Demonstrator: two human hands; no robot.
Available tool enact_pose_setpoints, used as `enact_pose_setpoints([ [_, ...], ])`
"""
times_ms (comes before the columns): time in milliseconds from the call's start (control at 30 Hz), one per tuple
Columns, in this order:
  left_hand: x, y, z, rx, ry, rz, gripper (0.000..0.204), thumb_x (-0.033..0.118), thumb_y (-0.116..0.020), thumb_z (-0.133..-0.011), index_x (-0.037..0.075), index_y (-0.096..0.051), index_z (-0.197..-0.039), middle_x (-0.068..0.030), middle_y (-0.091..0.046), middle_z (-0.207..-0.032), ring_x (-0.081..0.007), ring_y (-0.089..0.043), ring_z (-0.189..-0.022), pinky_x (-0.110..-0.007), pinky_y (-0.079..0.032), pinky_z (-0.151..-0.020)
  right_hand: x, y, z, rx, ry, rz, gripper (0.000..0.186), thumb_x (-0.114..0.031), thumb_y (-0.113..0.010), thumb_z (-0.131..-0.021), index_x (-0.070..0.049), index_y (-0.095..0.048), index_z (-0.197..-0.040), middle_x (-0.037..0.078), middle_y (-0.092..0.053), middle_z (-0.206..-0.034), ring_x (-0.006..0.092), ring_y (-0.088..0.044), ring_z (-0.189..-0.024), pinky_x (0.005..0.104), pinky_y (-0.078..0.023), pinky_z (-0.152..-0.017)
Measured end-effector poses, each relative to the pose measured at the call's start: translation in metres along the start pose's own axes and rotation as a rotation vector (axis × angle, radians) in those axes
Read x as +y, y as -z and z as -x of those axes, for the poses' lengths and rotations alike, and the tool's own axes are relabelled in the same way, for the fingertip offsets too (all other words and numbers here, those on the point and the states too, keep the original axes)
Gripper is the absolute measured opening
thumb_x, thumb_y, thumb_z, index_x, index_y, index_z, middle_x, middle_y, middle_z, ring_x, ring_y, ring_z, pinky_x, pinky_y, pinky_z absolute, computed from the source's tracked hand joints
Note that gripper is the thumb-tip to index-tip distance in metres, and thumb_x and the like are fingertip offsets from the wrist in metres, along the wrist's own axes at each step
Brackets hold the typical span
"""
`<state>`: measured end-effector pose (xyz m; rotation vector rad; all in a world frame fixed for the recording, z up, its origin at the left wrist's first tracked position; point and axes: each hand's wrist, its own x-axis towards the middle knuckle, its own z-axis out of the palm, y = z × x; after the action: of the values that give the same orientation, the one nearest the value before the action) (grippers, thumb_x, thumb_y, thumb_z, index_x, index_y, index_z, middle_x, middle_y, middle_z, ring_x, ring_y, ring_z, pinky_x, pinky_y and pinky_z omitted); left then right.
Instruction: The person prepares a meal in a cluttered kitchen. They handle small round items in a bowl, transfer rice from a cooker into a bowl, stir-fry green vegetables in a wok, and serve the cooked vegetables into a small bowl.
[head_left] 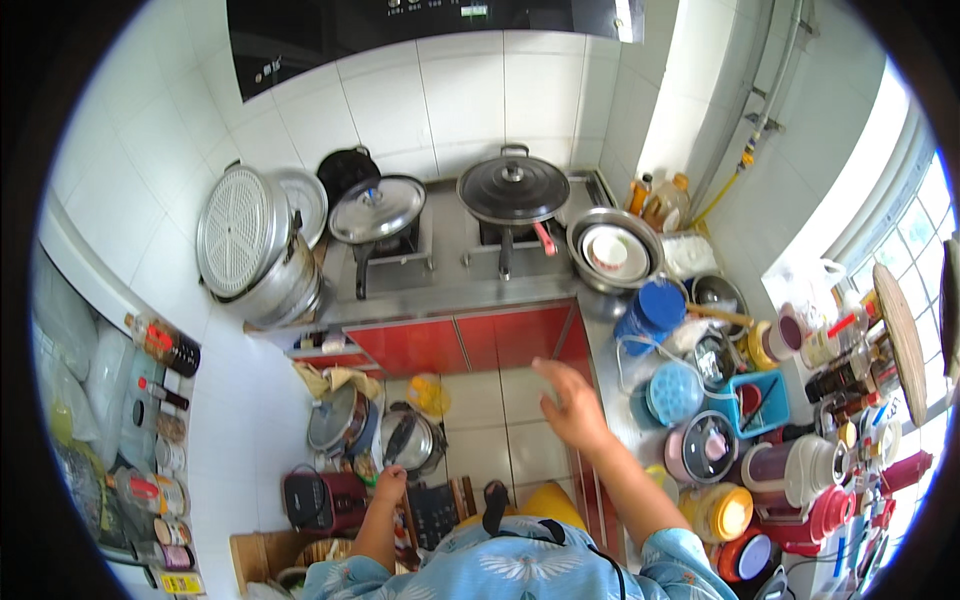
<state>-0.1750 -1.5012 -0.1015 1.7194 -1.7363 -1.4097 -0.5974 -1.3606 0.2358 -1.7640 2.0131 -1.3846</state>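
My left hand (389, 485) is low down by the floor, fingers curled at the rim of a steel pot (412, 440) with a glass lid; whether it grips anything I cannot tell. A second lidded pot (338, 418) stands beside it. My right hand (573, 400) is raised with spread fingers and holds nothing, hovering over the edge of the steel counter (606, 345) at the right. Nearest to it are a blue lidded container (675, 392) and a pink lidded pot (705, 446).
A gas stove (445, 262) carries a pan with a steel lid (377, 210) and a wok with a dark lid (513, 189). A large steel steamer (255, 250) sits left of it. A steel basin with bowls (612, 250), a blue jug (653, 308) and several jars crowd the right counter. Red cabinet doors (460, 343) lie below the stove.
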Motion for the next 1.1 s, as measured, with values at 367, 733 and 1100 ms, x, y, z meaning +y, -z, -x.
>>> enact_pose_setpoints([
  [367,0.011,-0.025,0.013,-0.496,-0.446,-1.224,0.023,0.019,-0.067,-0.073,0.002,-0.064,-0.088,-0.0196,-0.065,-0.098,-0.0372,-0.063,-0.093,-0.047,-0.05,-0.074,0.007,0.099,-0.321,0.17,0.523,0.495,0.059,-0.006,-0.062,-0.074,0.001,-0.048,-0.131,0.015,-0.038,-0.146,0.0327,-0.03,-0.139,0.0488,-0.022,-0.114],
  [733,0.102,-0.068,-0.052,-0.408,-0.024,-0.876,0.015,0.014,-0.064,-0.075,0.003,-0.065,-0.085,-0.0183,-0.064,-0.093,-0.0357,-0.063,-0.089,-0.046,-0.051,-0.073,-0.04,0.09,-0.518,0.451,0.956,0.541,0.054,-0.008,-0.054,-0.075,0.005,-0.053,-0.127,0.015,-0.047,-0.139,0.0262,-0.036,-0.136,0.0479,-0.021,-0.115],
  [1100,0.11,-0.015,-0.158,-0.245,-0.626,-1.048,0.009,0.009,-0.06,-0.077,0.004,-0.066,-0.08,-0.0171,-0.064,-0.089,-0.0346,-0.063,-0.087,-0.044,-0.052,-0.074,-0.046,0.093,-0.523,0.507,1.048,0.525,0.042,-0.003,-0.061,-0.071,0.001,-0.059,-0.113,0.016,-0.058,-0.118,0.031,-0.05,-0.122,0.0506,-0.033,-0.107],
])
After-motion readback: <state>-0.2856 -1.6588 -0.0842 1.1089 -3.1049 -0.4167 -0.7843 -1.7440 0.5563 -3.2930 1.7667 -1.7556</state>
